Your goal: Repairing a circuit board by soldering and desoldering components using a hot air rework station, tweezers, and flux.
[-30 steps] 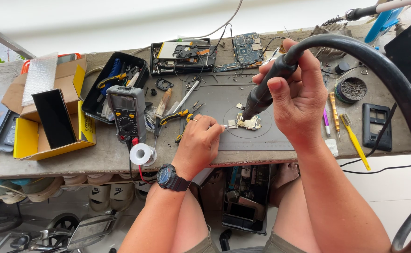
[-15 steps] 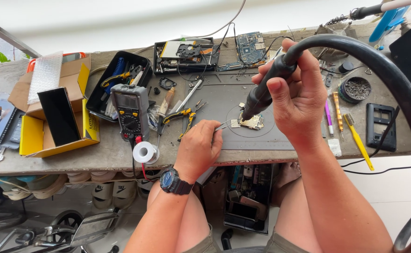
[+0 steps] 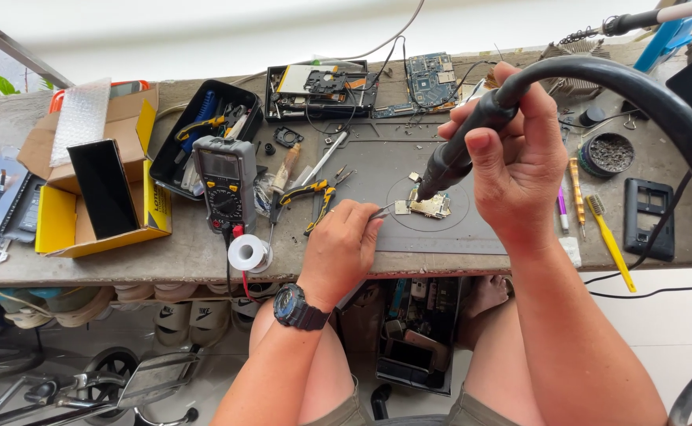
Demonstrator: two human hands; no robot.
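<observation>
A long grey workbench (image 3: pixel 204 256) carries a dark work mat (image 3: pixel 377 170) in its middle. The right hand (image 3: pixel 519 162) is closed around a black hot-air nozzle (image 3: pixel 460 154) with a thick hose, its tip just over a small circuit board (image 3: pixel 429 205) on the mat. The left hand (image 3: pixel 342 248), with a wristwatch, pinches thin tweezers (image 3: pixel 383 211) that touch the board's left edge. To the left stand a multimeter (image 3: pixel 225 183) and a solder roll (image 3: pixel 248 252).

We are holding our right hand (image 3: pixel 519 158) raised, fingers curled in a fist-like grip with the thumb pressing on top, forearm running down to the lower right. Our left hand (image 3: pixel 342 248) is lying low, fingertips pinching together toward the right, wrist bent slightly.
</observation>
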